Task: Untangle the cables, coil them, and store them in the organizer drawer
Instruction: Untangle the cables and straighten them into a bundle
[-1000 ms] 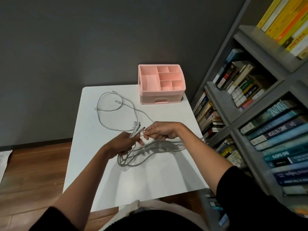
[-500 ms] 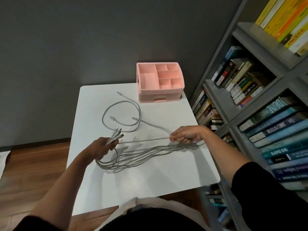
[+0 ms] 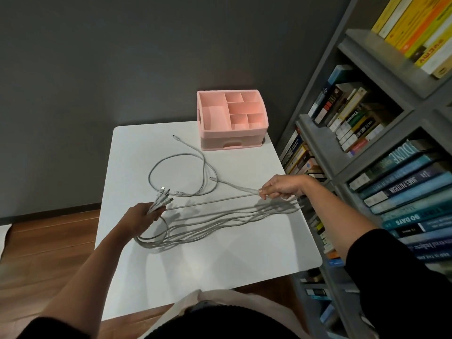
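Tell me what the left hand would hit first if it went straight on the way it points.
Probably the loose cable loop just beyond the left hand; the pink organizer sits farther along. Depth is unclear.

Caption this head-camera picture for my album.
Left hand grips the plugs while right hand holds one cable taut above the white table.

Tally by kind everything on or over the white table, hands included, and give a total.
pink organizer: 1
grey cable bundle: 1 (strands too tangled to count singly)
hands: 2, the left hand and the right hand, both gripping the bundle
Total: 4
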Available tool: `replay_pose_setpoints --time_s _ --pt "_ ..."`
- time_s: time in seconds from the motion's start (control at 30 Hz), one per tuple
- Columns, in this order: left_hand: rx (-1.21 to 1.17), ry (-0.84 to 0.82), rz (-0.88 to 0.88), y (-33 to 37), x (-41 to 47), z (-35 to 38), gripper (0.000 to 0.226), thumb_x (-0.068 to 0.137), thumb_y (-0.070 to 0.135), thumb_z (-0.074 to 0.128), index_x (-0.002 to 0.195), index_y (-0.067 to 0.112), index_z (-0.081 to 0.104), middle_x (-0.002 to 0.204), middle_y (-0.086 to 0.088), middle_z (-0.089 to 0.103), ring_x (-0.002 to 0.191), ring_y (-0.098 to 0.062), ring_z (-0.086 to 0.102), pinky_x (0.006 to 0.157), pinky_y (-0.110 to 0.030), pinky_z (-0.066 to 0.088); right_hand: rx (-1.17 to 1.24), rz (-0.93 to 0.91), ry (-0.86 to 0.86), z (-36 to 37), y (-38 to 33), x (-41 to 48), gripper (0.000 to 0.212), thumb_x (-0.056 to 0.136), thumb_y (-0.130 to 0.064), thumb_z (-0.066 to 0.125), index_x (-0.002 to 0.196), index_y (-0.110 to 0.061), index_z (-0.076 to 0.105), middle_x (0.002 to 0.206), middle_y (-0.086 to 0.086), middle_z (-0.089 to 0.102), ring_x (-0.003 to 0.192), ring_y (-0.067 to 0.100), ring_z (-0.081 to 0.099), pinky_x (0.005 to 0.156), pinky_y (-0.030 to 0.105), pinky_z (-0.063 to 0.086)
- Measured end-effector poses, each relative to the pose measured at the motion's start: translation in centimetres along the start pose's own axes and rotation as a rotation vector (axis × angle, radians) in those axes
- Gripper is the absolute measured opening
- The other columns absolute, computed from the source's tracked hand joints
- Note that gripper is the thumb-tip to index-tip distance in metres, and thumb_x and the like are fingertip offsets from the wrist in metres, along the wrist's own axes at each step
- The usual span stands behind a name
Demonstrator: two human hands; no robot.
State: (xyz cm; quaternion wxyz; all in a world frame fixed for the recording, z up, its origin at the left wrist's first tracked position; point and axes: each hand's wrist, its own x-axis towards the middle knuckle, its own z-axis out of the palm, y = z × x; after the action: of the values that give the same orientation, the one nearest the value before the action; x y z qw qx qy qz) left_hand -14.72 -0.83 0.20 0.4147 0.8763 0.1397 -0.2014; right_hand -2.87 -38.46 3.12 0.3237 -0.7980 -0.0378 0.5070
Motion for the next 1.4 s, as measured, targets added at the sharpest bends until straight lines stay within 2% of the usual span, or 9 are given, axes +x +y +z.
replay_pose_setpoints --time_s 0.3,0.43,0.57,0.63,0.73,0.83,1.07,1.3,1.4 --pt "0.110 0.078 -0.034 -0.2 0.6 0.9 0.038 0.093 0.028 0.058 0.059 0.013 0.054 0.056 -0.003 0.052 0.052 -0.018 0.044 0.051 -0.025 0.033 -0.046 0.027 0.070 0.2 0.7 0.5 0.023 0.097 -0.027 0.052 0.083 -0.013 0.064 0.048 -0.010 0.037 0.042 0.006 0.019 0.043 0.021 0.014" --pt "0.195 0.035 -0.098 -0.2 1.2 1.4 0.024 0.092 0.022 0.057 0.075 0.008 0.065 0.073 -0.011 0.061 0.072 -0.030 0.056 0.056 -0.030 0.035 -0.117 -0.003 0.088 0.4 -1.4 0.4 0.024 0.096 -0.027 0.054 0.081 -0.013 0.065 0.049 -0.008 0.037 0.038 0.005 0.021 0.042 0.022 0.014" --pt "0.211 0.068 0.033 1.5 1.6 2.0 0.016 0.094 0.021 0.054 0.087 0.009 0.062 0.081 -0.012 0.063 0.088 -0.036 0.061 0.066 -0.029 0.034 -0.226 -0.054 0.023 0.7 -4.9 0.1 0.025 0.096 -0.028 0.055 0.077 -0.016 0.065 0.050 -0.007 0.038 0.040 0.006 0.023 0.040 0.020 0.014" --pt "0.140 0.095 0.138 3.3 1.7 2.0 0.016 0.095 0.019 0.053 0.098 0.008 0.063 0.078 -0.006 0.062 0.079 -0.031 0.058 0.065 -0.029 0.035 -0.242 -0.096 0.000 1.0 -7.0 0.0 0.026 0.096 -0.027 0.055 0.075 -0.015 0.065 0.051 -0.005 0.037 0.039 0.005 0.023 0.038 0.017 0.016" --pt "-0.149 0.025 0.212 6.4 1.7 1.6 0.017 0.099 0.021 0.046 0.099 0.011 0.060 0.052 0.013 0.038 0.052 -0.016 0.035 0.045 -0.023 0.028 -0.257 -0.150 -0.030 1.0 -10.1 -0.3 0.026 0.095 -0.027 0.056 0.074 -0.014 0.067 0.045 -0.008 0.036 0.040 0.005 0.021 0.038 0.017 0.015" --pt "-0.401 -0.127 0.210 8.9 1.5 0.8 0.026 0.102 0.029 0.040 0.112 0.026 0.065 0.055 0.009 0.022 0.046 -0.008 0.022 0.041 -0.018 0.019 -0.279 -0.205 -0.003 0.4 -12.5 -0.9 0.027 0.094 -0.028 0.057 0.074 -0.014 0.068 0.043 -0.009 0.037 0.041 0.007 0.022 0.040 0.018 0.015" --pt "-0.220 -0.107 0.433 10.3 1.4 0.3 0.018 0.093 0.011 0.049 0.076 0.014 0.053 0.052 0.012 0.040 0.045 -0.005 0.027 0.041 -0.015 0.023 -0.235 -0.278 -0.060 -0.3 -13.9 -0.9 0.030 0.098 -0.030 0.050 0.075 -0.015 0.061 0.043 -0.012 0.033 0.043 0.007 0.023 0.045 0.020 0.017" --pt "-0.043 0.047 0.421 6.3 2.0 -2.8 0.021 0.093 0.004 0.047 0.076 0.013 0.055 0.050 0.015 0.048 0.043 -0.002 0.035 0.045 -0.013 0.025 -0.022 -0.251 -0.009 -2.8 -8.6 -0.8 0.029 0.098 -0.032 0.048 0.074 -0.017 0.054 0.046 -0.011 0.031 0.044 0.004 0.020 0.043 0.017 0.015" --pt "-0.026 0.060 0.396 5.9 2.3 -2.1 0.015 0.089 0.016 0.051 0.078 0.011 0.059 0.055 0.012 0.049 0.044 -0.006 0.034 0.050 -0.023 0.029 0.001 -0.243 0.027 -2.6 -7.9 -0.4 0.029 0.098 -0.034 0.048 0.076 -0.017 0.057 0.046 -0.010 0.034 0.045 0.005 0.020 0.044 0.018 0.015"
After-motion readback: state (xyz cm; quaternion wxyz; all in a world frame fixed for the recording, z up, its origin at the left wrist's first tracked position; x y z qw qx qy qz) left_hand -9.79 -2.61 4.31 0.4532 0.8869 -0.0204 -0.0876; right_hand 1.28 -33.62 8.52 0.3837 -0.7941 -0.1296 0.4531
